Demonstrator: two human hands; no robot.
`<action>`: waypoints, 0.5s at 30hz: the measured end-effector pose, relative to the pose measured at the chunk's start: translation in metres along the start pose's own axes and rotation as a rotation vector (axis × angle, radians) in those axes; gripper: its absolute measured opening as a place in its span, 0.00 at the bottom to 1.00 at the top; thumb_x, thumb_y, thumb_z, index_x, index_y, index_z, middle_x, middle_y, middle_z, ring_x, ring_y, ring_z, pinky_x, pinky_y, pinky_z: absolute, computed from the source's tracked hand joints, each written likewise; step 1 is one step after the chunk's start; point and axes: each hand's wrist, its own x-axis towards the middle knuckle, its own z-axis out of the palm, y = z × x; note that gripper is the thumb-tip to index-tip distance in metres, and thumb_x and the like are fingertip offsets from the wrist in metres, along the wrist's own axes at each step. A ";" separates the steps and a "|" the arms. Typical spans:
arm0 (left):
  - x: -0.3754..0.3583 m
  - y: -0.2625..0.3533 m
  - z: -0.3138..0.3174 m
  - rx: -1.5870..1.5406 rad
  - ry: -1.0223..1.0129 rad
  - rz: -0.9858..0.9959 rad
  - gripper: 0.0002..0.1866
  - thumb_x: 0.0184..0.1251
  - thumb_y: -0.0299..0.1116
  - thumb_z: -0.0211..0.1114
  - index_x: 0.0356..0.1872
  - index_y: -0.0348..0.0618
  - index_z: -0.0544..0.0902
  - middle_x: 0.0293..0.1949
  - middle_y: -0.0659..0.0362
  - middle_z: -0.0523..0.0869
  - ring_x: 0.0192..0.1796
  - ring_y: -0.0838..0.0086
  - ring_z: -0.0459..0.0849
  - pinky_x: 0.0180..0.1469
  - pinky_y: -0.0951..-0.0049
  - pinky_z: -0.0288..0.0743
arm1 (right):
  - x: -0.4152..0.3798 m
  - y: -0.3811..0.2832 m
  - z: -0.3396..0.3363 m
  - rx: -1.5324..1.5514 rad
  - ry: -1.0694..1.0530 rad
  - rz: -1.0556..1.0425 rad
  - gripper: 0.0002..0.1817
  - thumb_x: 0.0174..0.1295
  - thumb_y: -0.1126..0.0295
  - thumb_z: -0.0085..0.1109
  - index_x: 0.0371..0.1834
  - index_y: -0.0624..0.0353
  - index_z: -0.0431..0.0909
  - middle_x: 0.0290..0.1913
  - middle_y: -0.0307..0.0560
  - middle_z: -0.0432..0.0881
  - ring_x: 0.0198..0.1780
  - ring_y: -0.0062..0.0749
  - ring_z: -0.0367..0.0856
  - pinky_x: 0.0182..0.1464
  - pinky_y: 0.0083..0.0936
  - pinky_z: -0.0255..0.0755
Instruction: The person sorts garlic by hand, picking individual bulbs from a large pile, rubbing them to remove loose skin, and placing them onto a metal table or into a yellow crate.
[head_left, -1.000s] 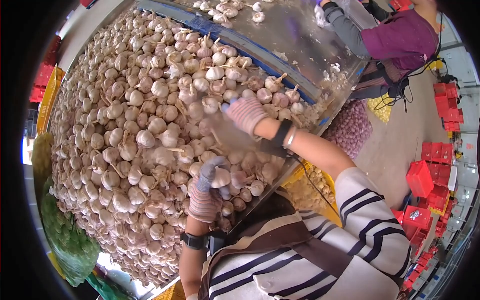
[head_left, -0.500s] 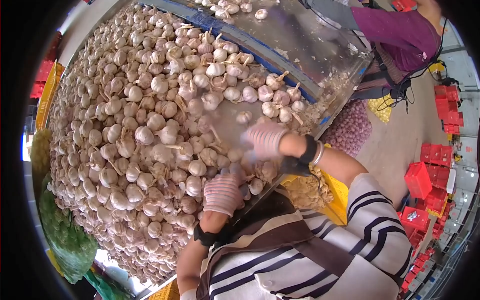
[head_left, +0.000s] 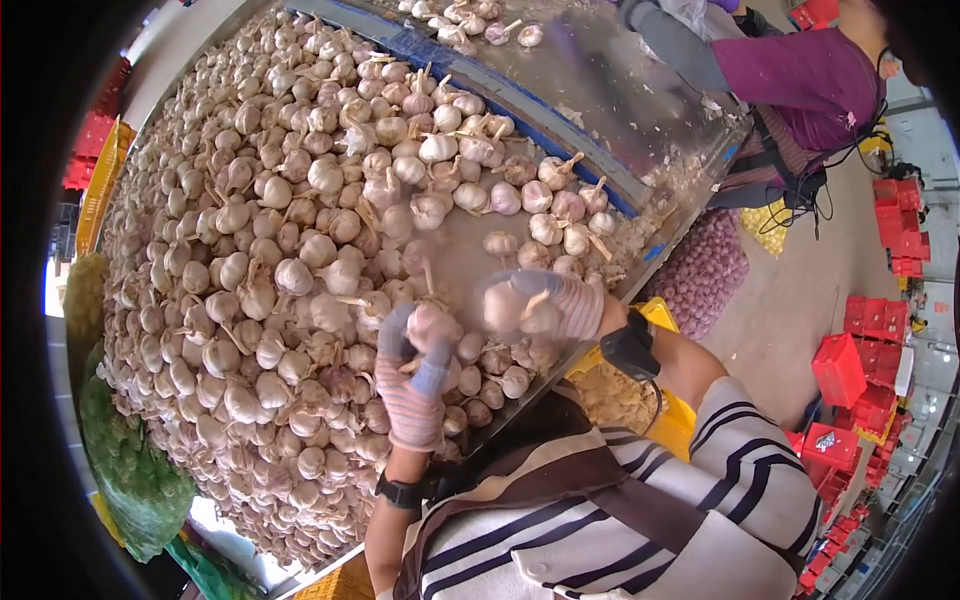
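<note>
1. On the worktop (head_left: 462, 245), one garlic heap (head_left: 250, 290): loose bulbs, several showing stalks, are lying piled ahead of the person.
2. Left hand (head_left: 412, 375), one, in a striped, grey-fingered glove: thumb and fingers are clamping a garlic bulb (head_left: 433, 328) above the heap's near edge. A light grip about the broad middle would be serving best; hard squeezing would be risking split cloves.
3. Right hand (head_left: 560, 300), one, gloved likewise: fingers are curling around pale bulbs (head_left: 503, 307), just beside the left hand. Blur is hiding their exact count.
4. Handling note: holding both hands low would be softening any drop; turning each bulb in the fingers would be showing more of its skin.
5. Yellow crate (head_left: 678, 430), one, holding pale scraps (head_left: 605, 395): it is standing below the worktop edge. A dark cord (head_left: 657, 405) is hanging near the right wrist; leaving it slack would be preventing snags.
</note>
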 end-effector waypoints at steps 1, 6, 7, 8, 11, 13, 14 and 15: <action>0.008 0.008 0.014 0.073 0.051 0.053 0.21 0.57 0.25 0.67 0.52 0.37 0.74 0.42 0.62 0.79 0.45 0.78 0.76 0.49 0.76 0.73 | 0.007 0.003 0.000 0.001 0.001 0.002 0.25 0.63 0.51 0.59 0.51 0.63 0.77 0.44 0.48 0.81 0.40 0.29 0.82 0.43 0.26 0.81; 0.048 0.018 0.046 0.320 -0.241 0.360 0.40 0.54 0.34 0.71 0.67 0.35 0.62 0.63 0.50 0.67 0.65 0.64 0.66 0.66 0.66 0.62 | 0.038 -0.008 0.008 0.672 -0.502 -0.020 0.27 0.67 0.43 0.46 0.52 0.56 0.72 0.52 0.50 0.76 0.53 0.40 0.77 0.52 0.45 0.78; 0.052 0.023 0.053 0.226 -0.242 0.352 0.40 0.56 0.36 0.70 0.68 0.37 0.62 0.64 0.50 0.68 0.66 0.65 0.66 0.68 0.66 0.60 | 0.050 -0.020 0.003 0.522 -0.502 -0.140 0.28 0.67 0.42 0.45 0.53 0.56 0.71 0.55 0.51 0.75 0.55 0.43 0.76 0.53 0.48 0.77; 0.051 0.029 0.053 0.224 -0.241 0.351 0.40 0.56 0.36 0.70 0.68 0.37 0.62 0.64 0.50 0.68 0.66 0.65 0.66 0.68 0.66 0.60 | 0.061 -0.032 -0.003 0.375 -0.485 -0.258 0.29 0.67 0.41 0.45 0.54 0.56 0.70 0.58 0.52 0.73 0.57 0.45 0.75 0.54 0.50 0.76; 0.049 0.029 0.040 0.682 -0.422 0.524 0.22 0.56 0.30 0.68 0.53 0.38 0.76 0.44 0.53 0.79 0.48 0.65 0.78 0.51 0.63 0.74 | 0.078 -0.108 -0.013 0.183 -0.335 -0.314 0.30 0.64 0.40 0.49 0.53 0.55 0.68 0.59 0.52 0.71 0.57 0.46 0.75 0.55 0.55 0.75; 0.022 0.026 0.042 1.011 -0.829 0.253 0.11 0.59 0.28 0.62 0.44 0.43 0.80 0.37 0.52 0.80 0.37 0.60 0.81 0.40 0.67 0.77 | 0.107 -0.155 -0.029 0.325 -0.166 -0.399 0.42 0.63 0.34 0.45 0.69 0.57 0.55 0.65 0.63 0.65 0.62 0.58 0.70 0.62 0.61 0.66; 0.002 0.005 0.037 1.270 -0.879 0.451 0.12 0.62 0.31 0.59 0.46 0.46 0.79 0.38 0.54 0.81 0.35 0.60 0.84 0.35 0.68 0.79 | 0.113 -0.167 -0.031 0.179 0.038 -0.475 0.43 0.63 0.36 0.48 0.70 0.57 0.52 0.65 0.64 0.63 0.64 0.61 0.67 0.64 0.64 0.61; -0.015 -0.025 0.034 1.379 -0.923 0.420 0.11 0.64 0.32 0.55 0.47 0.47 0.78 0.38 0.54 0.80 0.34 0.60 0.86 0.32 0.63 0.80 | 0.115 -0.175 -0.029 0.032 0.242 -0.546 0.44 0.63 0.39 0.51 0.71 0.57 0.49 0.66 0.66 0.62 0.65 0.63 0.65 0.65 0.67 0.56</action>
